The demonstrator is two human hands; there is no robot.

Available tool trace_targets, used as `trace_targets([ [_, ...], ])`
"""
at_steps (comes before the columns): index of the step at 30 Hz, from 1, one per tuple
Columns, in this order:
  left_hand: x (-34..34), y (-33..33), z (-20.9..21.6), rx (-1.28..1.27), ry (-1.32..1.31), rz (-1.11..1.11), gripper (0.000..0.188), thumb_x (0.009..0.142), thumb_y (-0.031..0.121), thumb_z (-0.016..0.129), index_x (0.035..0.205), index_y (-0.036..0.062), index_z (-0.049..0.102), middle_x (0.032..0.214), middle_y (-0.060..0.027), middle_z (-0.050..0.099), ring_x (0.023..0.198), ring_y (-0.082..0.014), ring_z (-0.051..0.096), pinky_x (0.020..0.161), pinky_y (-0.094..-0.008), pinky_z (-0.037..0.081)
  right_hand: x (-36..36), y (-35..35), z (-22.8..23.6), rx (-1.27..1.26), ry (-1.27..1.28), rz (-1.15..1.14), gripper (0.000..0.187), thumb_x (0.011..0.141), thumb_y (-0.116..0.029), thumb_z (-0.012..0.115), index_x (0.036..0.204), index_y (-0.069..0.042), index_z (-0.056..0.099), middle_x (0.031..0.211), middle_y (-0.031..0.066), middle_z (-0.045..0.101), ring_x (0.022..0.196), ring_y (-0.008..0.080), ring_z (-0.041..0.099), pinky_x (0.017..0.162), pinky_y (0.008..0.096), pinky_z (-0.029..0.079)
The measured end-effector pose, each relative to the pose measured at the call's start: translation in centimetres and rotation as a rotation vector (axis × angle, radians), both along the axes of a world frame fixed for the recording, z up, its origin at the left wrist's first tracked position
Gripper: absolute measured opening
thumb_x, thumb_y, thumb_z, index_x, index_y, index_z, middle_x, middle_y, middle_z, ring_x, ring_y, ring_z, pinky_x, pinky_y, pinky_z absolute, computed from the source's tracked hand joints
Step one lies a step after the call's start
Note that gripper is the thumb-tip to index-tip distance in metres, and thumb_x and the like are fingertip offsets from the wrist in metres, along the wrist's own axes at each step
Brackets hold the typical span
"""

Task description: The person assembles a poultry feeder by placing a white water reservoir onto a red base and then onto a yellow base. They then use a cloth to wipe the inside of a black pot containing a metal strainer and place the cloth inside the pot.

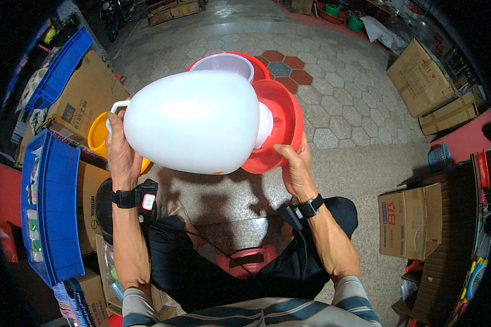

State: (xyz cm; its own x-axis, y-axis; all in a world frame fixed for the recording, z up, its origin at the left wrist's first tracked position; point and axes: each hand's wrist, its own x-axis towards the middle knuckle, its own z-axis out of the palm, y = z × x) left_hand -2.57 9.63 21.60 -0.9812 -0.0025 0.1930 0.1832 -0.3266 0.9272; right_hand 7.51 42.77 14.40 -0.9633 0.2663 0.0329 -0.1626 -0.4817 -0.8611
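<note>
A big white plastic jug [193, 122] lies sideways in front of me, above the floor. Its white neck [264, 125] meets the inside of a red round dish [292, 117]; together they look like a poultry drinker. My left hand [121, 155] is closed at the jug's left end, around the white handle [114, 111], with some fingers hidden behind. On the right, my right hand [297, 166] grips the dish's near rim, thumb inside. Beyond the jug, a pale lilac basin [229, 62] sits in a red basin [261, 68]. Part of a yellow-orange container [97, 133] shows behind my left hand.
Blue crates [54, 218] and a cardboard box [84, 101] line the left side. At right stand more cardboard boxes [420, 76], an opened carton [412, 220] and a small blue basket [439, 157]. A pink stool [245, 261] shows between my legs.
</note>
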Motion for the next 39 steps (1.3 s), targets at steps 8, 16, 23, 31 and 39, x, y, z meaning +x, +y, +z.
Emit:
trace_targets([
  [8, 0.4, 0.1, 0.2, -0.046, 0.121, -0.056, 0.072, 0.105, 0.055, 0.040, 0.150, -0.0005, 0.040, 0.148, -0.0187, 0.048, 0.136, -0.0267, 0.049, 0.113, -0.0415, 0.043, 0.1, 0.1, 0.0, 0.013, 0.004, -0.022, 0.071, 0.082, -0.001, 0.067, 0.147, -0.003, 0.040, 0.138, 0.0103, 0.057, 0.125, 0.0202, 0.056, 0.111, 0.0384, 0.042],
  [16, -0.1, -1.3, -0.3, -0.225, 0.038, -0.030, 0.065, 0.106, 0.053, 0.044, 0.144, 0.0004, 0.049, 0.141, -0.0160, 0.056, 0.129, -0.0246, 0.054, 0.109, -0.0416, 0.044, 0.3, 0.6, -0.3, -0.002, 0.009, -0.018, 0.067, 0.081, -0.001, 0.067, 0.144, -0.003, 0.042, 0.135, 0.0093, 0.059, 0.123, 0.0191, 0.057, 0.110, 0.0378, 0.042],
  [23, -0.7, -2.6, -1.3, -0.414, -0.033, 0.069, 0.072, 0.102, 0.060, 0.048, 0.135, -0.0029, 0.055, 0.125, -0.0160, 0.063, 0.115, -0.0221, 0.061, 0.099, -0.0357, 0.050, 0.6, 0.8, 0.1, 0.019, 0.017, -0.012, 0.069, 0.079, 0.000, 0.067, 0.144, -0.002, 0.043, 0.135, 0.0096, 0.059, 0.121, 0.0200, 0.058, 0.110, 0.0383, 0.043],
  [31, -0.2, -2.1, -1.1, -0.386, 0.043, 0.100, 0.072, 0.100, 0.062, 0.050, 0.135, -0.0004, 0.058, 0.120, -0.0132, 0.065, 0.107, -0.0188, 0.065, 0.092, -0.0309, 0.054, 0.5, 0.7, 0.2, 0.062, 0.005, -0.048, 0.070, 0.079, -0.002, 0.067, 0.144, -0.002, 0.043, 0.134, 0.0107, 0.059, 0.120, 0.0205, 0.058, 0.108, 0.0380, 0.045],
  [39, -0.2, -1.6, -1.6, -0.421, -0.001, 0.142, 0.071, 0.099, 0.064, 0.050, 0.125, -0.0009, 0.062, 0.106, -0.0091, 0.067, 0.094, -0.0154, 0.063, 0.081, -0.0299, 0.053, 0.7, 0.6, 0.1, 0.084, 0.009, -0.074, 0.069, 0.079, -0.002, 0.067, 0.143, -0.002, 0.043, 0.133, 0.0107, 0.059, 0.119, 0.0207, 0.058, 0.108, 0.0383, 0.045],
])
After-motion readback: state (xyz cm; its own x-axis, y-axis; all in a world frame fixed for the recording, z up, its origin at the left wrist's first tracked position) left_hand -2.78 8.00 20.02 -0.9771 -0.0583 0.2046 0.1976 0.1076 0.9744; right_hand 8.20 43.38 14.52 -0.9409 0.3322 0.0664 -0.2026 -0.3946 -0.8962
